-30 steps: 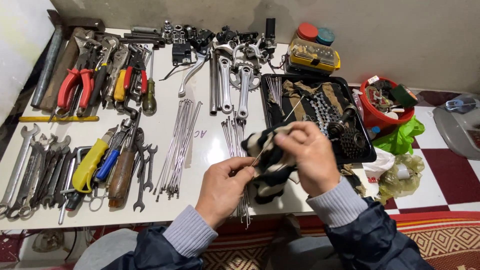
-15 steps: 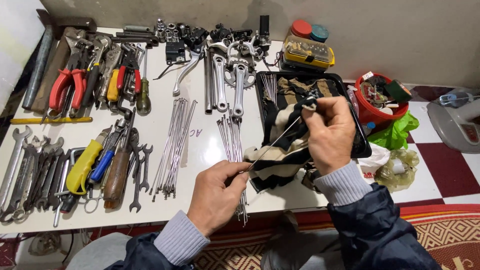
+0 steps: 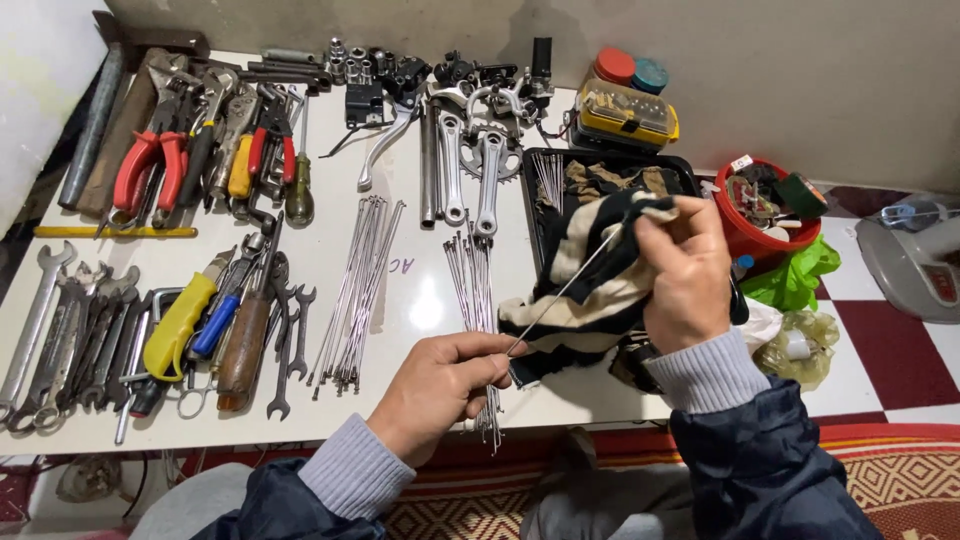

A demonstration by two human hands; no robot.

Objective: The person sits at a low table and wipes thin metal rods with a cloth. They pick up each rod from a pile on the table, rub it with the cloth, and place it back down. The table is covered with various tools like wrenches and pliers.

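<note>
Wiping a thin metal spoke (image 3: 565, 290) held slanted above the table (image 3: 420, 300). Left hand (image 3: 440, 385) pinches the lower end; right hand (image 3: 685, 275) closes a striped rag (image 3: 590, 300) around the upper part. Best done gripping firmly below, squeezing the rag, drawing along the full length, turning between passes.

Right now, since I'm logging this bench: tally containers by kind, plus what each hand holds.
Round tins: 2
Yellow case: 1
Black tray: 1
Red tub: 1
Spoke in left hand: 1
Striped cloth in right hand: 1
Total: 7
</note>
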